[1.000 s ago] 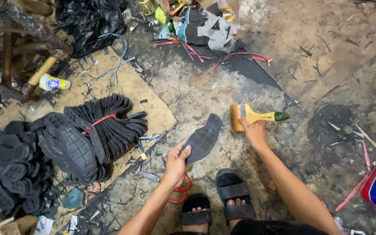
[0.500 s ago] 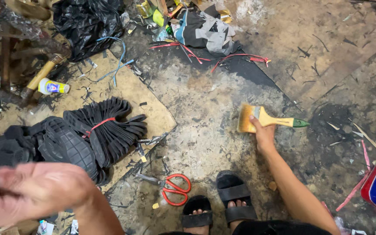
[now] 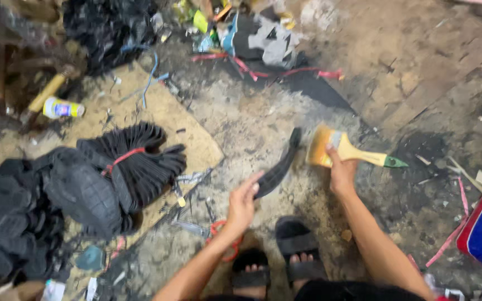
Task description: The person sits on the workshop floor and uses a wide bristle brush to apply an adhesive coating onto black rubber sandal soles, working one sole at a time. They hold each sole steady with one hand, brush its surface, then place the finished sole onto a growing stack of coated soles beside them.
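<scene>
Head view shows the left hand (image 3: 242, 202) pinching the lower end of a black rubber sole (image 3: 279, 165), probably light and floppy so better gripped mid-length, just above the floor beside the wide brush (image 3: 346, 150) the right hand (image 3: 341, 175) clasps by its handle.

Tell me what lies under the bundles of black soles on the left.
The black sole bundles rest on a cardboard sheet spread over the dirty floor. Scraps litter its edge; whatever lies beneath the piles themselves is covered.

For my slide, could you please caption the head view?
Left hand holds a black sole beside a paintbrush in the right hand.
</scene>
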